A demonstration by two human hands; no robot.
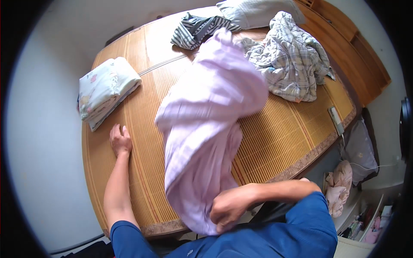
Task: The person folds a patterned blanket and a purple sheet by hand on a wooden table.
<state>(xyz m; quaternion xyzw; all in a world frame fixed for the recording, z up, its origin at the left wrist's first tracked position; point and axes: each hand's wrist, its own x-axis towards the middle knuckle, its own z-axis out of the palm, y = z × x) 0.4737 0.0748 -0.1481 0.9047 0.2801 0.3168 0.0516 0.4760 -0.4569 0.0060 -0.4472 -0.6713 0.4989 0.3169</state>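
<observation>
My right hand grips the near end of a large lilac cloth, close to my body at the bed's front edge. The cloth stretches away from me over the bamboo mat, bunched and twisted, its far part blurred. It reaches towards a striped grey-and-white cloth at the back. Flat on the mat at the left rests my left hand, fingers a little apart and holding nothing. Just beyond it lies a folded stack of white fabric with a printed pattern.
A crumpled plaid cloth lies at the back right, near a pillow and the wooden headboard. On the right edge sits a white power strip with a cable. Shelves with small items stand at the lower right.
</observation>
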